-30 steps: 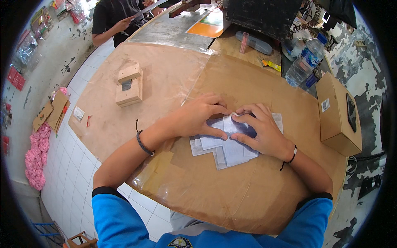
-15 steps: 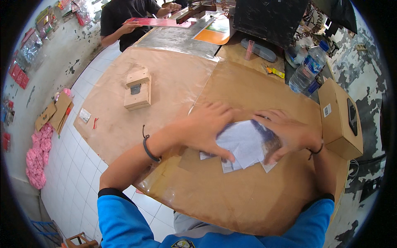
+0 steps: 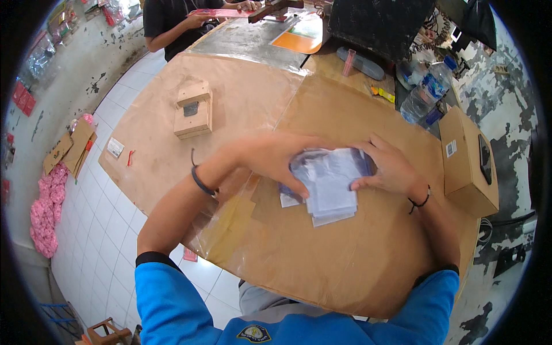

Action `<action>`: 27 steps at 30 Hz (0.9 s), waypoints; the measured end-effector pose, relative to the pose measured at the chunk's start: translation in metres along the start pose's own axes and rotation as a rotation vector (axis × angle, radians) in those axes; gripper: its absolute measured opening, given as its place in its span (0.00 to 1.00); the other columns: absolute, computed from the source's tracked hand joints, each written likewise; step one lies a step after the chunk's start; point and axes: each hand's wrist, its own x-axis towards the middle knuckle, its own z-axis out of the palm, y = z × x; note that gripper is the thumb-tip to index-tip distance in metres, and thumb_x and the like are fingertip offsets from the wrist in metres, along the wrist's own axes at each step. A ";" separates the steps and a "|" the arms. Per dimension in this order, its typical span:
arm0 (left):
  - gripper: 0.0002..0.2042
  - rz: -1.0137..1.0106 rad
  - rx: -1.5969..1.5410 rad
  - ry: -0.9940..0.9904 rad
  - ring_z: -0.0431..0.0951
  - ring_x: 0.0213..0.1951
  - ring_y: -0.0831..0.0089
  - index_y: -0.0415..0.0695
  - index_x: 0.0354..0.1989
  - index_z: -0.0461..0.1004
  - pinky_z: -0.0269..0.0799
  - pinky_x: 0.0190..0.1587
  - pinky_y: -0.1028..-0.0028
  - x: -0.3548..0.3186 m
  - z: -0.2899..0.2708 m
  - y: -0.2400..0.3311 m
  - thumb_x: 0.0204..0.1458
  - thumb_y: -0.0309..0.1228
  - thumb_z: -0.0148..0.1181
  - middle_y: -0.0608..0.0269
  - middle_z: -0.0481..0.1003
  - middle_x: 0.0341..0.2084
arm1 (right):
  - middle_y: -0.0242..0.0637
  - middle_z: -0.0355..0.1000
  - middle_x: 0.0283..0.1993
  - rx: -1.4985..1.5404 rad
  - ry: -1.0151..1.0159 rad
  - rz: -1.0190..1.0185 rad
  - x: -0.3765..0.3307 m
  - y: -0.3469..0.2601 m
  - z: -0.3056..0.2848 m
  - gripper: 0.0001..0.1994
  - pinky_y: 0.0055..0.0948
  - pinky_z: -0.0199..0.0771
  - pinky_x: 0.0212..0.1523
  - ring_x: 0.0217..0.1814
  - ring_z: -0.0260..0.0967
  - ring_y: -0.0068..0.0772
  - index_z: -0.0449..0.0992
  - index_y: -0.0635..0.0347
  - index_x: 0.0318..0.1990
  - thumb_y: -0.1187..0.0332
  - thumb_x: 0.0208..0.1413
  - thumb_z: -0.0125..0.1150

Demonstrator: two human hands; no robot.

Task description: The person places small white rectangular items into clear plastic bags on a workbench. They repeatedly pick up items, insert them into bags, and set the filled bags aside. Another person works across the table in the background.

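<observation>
Stack of clear sleeves: we see a loose pile of thin, see-through plastic sleeves with pale inserts, lying on the worktop in front of us, between our two hands.

Lie of the stack: it sits just ahead of both hands, its long axis running roughly away from us, the lower end fanned out and uneven toward our chest.

Nearer hand: both are on it; the left reaches further across the top, so we judge it slightly the more engaged.

Left hand: curled over the upper left of the stack, fingers bent down onto the top sheets, gripping the pile's edge.

Right hand: cupped against the right edge, fingertips pressing the side of the stack, closed on it rather than spread flat.

Wrists: a dark band on each.

Worktop cover: brown paper under a clear film, wrinkled at the near left edge.

Left of the hands: a small wooden block box, well apart.

Right of the hands: a cardboard box at the worktop's edge, near the right wrist.

Further back: a plastic water bottle and a dark crate.

Far end: another person in dark clothing, holding a flat red item.
</observation>
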 end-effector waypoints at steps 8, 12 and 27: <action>0.43 -0.121 0.112 -0.207 0.73 0.52 0.62 0.42 0.62 0.71 0.73 0.51 0.67 -0.018 -0.031 -0.006 0.36 0.48 0.82 0.54 0.73 0.53 | 0.47 0.66 0.60 0.035 0.085 -0.255 0.001 0.021 0.004 0.41 0.41 0.63 0.64 0.65 0.61 0.49 0.69 0.61 0.65 0.46 0.47 0.75; 0.39 -0.365 0.116 -0.045 0.73 0.53 0.59 0.38 0.60 0.72 0.72 0.52 0.66 0.005 -0.013 0.016 0.42 0.51 0.77 0.52 0.72 0.50 | 0.45 0.64 0.62 0.137 0.062 -0.241 0.000 0.026 0.012 0.41 0.39 0.58 0.68 0.66 0.60 0.47 0.68 0.60 0.66 0.52 0.46 0.78; 0.31 -0.239 0.217 0.216 0.74 0.44 0.56 0.42 0.61 0.73 0.70 0.48 0.63 0.020 0.034 0.022 0.51 0.45 0.71 0.52 0.73 0.41 | 0.41 0.68 0.58 0.285 0.204 -0.309 0.009 0.032 0.027 0.37 0.38 0.60 0.66 0.63 0.63 0.43 0.72 0.58 0.62 0.55 0.45 0.79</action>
